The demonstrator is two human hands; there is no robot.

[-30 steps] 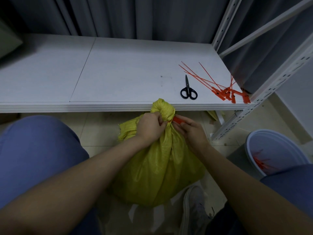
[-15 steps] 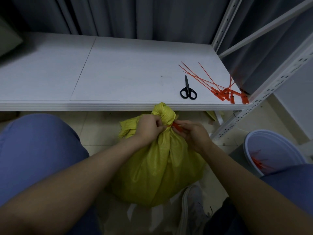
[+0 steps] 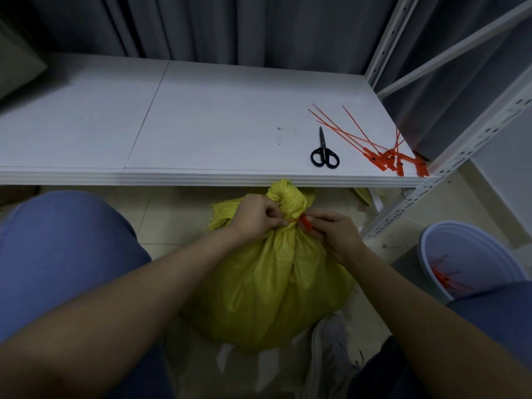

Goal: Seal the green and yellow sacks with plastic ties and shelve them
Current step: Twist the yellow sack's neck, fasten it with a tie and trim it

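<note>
A full yellow woven sack (image 3: 267, 286) stands on the floor between my knees, its neck bunched into a knob just below the shelf edge. An orange plastic tie (image 3: 302, 221) wraps the neck. My left hand (image 3: 257, 217) pinches the tie's thin strap on the left of the neck. My right hand (image 3: 335, 234) grips the tie's orange tag end on the right. No green sack is in sight.
The white shelf board (image 3: 201, 125) runs across in front. On it lie black scissors (image 3: 324, 152) and several spare orange ties (image 3: 385, 154) near the right upright (image 3: 460, 156). A white bucket (image 3: 472, 254) with orange offcuts stands at the right. My shoe (image 3: 331, 349) is beside the sack.
The sack's neck has dropped a little away from the shelf edge. My hands have spread slightly apart, and the orange strap now shows stretched between them across the neck.
</note>
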